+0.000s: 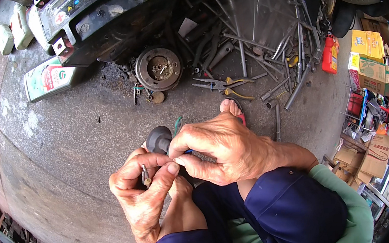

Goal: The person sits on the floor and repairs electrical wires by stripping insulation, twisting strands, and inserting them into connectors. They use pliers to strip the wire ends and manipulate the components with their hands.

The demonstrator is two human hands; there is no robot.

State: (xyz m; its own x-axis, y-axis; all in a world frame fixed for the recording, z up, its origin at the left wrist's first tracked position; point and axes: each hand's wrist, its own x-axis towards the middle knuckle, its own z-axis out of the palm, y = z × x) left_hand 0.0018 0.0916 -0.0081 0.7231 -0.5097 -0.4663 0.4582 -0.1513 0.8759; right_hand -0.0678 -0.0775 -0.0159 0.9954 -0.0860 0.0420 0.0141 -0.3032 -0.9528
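My left hand is closed, thumb and forefinger pinched together. A small metal piece with a brownish round end sticks out between its fingers. Right up against it, my right hand is also closed in a pinch, and the fingertips of both hands meet. What the right fingers grip is hidden or too small to name. A dark grey cup-shaped part shows just beyond the fingertips. A green wire rises beside it, and a bit of blue shows under the right fingers.
Pliers with yellow handles lie ahead of my foot, near a round metal drum. Metal tools and rods pile up far right. A battery and an oil bottle stand far left. Cardboard boxes line the right.
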